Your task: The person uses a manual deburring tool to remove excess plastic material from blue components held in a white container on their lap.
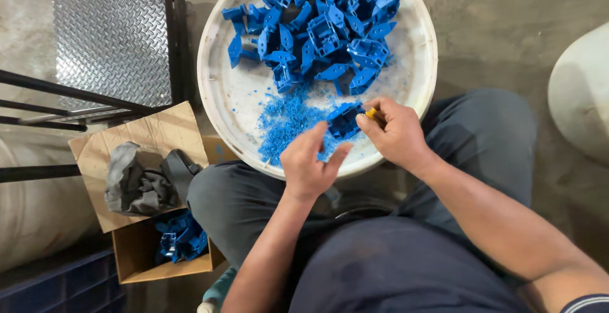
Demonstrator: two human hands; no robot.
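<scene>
The fingers point(323, 136) of the left hand point(309, 164) are pinching the near edge of a blue plastic part point(344, 120), thumb reaching up from below and forefinger curling over the top, so the fingers are closing narrowly on the part. The right hand point(396, 134) is gripping a small yellow-handled tool point(371, 113), its fingers curling tightly around it, and is pressing the tool's tip against the far side of the same part. The part is sitting just above the near rim of a round white tub point(216, 91), which is resting across the person's knees.

Inside the tub, just beside the part and toward the left hand, a scatter of blue shavings point(288, 119) is lying on the white bottom. Farther into the tub, away from the hands, a pile of blue plastic parts point(323, 27) is filling the far half.

To the left of the tub, a cardboard box point(136, 259) is standing on the floor with more blue parts point(181, 237) showing inside it, and a grey rag point(139, 183) is lying on its open flap. Beyond the box, still left of the tub, a metal chequer plate point(111, 40) is catching the light. To the right of the tub, well apart from it, the edge of a pale round container point(583, 91) is showing
</scene>
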